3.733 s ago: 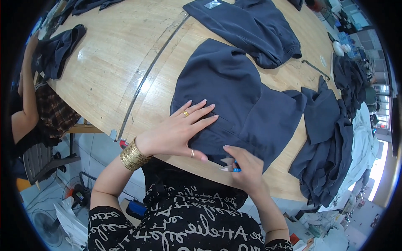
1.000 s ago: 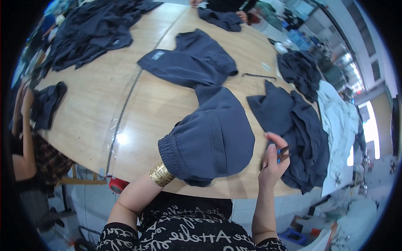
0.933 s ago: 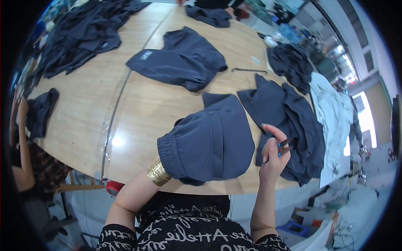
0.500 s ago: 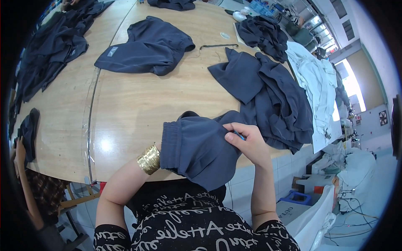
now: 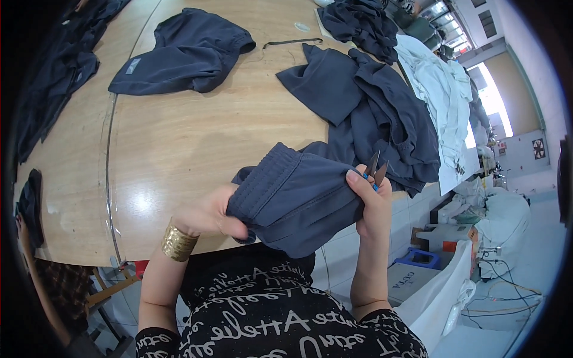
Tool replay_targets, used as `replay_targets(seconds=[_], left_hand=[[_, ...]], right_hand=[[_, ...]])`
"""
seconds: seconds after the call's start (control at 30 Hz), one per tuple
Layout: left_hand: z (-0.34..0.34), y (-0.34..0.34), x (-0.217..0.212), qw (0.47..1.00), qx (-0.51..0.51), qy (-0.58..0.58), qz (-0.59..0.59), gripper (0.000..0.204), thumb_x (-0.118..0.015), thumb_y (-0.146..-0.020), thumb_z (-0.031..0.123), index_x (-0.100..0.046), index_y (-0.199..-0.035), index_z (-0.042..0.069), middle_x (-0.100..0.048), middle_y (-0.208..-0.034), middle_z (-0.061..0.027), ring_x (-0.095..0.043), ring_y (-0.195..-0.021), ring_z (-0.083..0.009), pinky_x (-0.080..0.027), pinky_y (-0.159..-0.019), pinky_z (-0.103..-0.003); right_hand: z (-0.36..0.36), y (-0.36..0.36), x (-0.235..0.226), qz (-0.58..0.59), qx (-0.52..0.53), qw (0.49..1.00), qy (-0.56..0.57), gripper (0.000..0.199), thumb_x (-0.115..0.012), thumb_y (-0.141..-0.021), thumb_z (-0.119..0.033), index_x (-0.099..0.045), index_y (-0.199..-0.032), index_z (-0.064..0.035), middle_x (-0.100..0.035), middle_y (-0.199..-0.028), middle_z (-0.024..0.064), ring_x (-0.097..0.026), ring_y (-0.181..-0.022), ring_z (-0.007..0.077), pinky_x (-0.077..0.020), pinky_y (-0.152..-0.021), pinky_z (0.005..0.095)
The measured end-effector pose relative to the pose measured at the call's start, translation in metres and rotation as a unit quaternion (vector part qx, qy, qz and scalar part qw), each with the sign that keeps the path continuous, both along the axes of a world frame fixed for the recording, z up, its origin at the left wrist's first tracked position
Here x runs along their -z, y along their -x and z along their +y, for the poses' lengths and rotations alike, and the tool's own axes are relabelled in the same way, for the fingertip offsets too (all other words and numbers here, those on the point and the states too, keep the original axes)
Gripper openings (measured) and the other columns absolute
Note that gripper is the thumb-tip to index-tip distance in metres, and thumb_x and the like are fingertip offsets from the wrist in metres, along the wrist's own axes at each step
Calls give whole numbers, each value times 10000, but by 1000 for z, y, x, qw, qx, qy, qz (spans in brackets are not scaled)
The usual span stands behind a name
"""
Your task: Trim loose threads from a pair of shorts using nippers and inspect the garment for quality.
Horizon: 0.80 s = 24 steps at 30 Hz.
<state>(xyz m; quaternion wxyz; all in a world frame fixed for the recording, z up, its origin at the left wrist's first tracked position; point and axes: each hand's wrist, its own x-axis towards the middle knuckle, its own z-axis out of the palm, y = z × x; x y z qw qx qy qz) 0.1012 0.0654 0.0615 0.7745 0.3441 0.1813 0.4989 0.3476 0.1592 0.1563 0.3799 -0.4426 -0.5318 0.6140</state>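
Observation:
Dark navy shorts (image 5: pixel 304 203) with a gathered elastic waistband are held up in front of me at the table's near edge. My left hand (image 5: pixel 218 215), below a wide gold bracelet, grips the waistband end, the thumb in front and the other fingers partly hidden behind the cloth. At the other end, my right hand (image 5: pixel 373 197) pinches the cloth between thumb and fingers. Thread snips (image 5: pixel 375 170) with blue at the grip sit in that same right hand, their two dark blades pointing up and apart, away from the cloth.
A pile of navy garments (image 5: pixel 388 113) lies just beyond my right hand. Another pair of shorts (image 5: pixel 185 56) is spread farther left. A thin dark strip (image 5: pixel 292 42) and loose threads lie nearby. White cloth (image 5: pixel 436 95) hangs at the right. Another person's arm (image 5: pixel 33 256) is at far left.
My left hand has come out from inside the shorts and now holds the waistband. The shorts have turned, waistband tilted upward. My right hand has moved right, the snips' blades now showing.

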Motion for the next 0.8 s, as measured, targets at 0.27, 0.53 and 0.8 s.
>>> replay_targets(seconds=[0.27,0.53,0.8], left_hand=[[-2,1,-37,955,-89,-55,278,489,-804,-681,109,-585,-1087,-50,-645,-980,-61,-565,-897,-121,-453,-821,-259],[-4,9,-40,952,-113,-104,264,568,-765,-693,95,-525,-1188,-50,-636,-1024,-83,-565,-920,-121,-456,-836,-261],[-9,12,-40,954,-135,-99,249,615,-745,-690,75,-491,-1238,-40,-616,-1061,-69,-551,-940,-113,-449,-852,-257]], right_hand=[[-4,9,-3,63,14,998,2,166,-622,-857,-85,-542,-713,-63,-520,-674,-51,-445,-605,17,-341,-553,180],[0,17,4,80,40,995,45,162,-625,-852,-105,-518,-732,-86,-510,-673,-52,-461,-601,27,-369,-561,187],[-1,23,6,92,32,995,29,165,-622,-848,-98,-514,-725,-82,-489,-663,-56,-451,-596,24,-364,-567,177]])
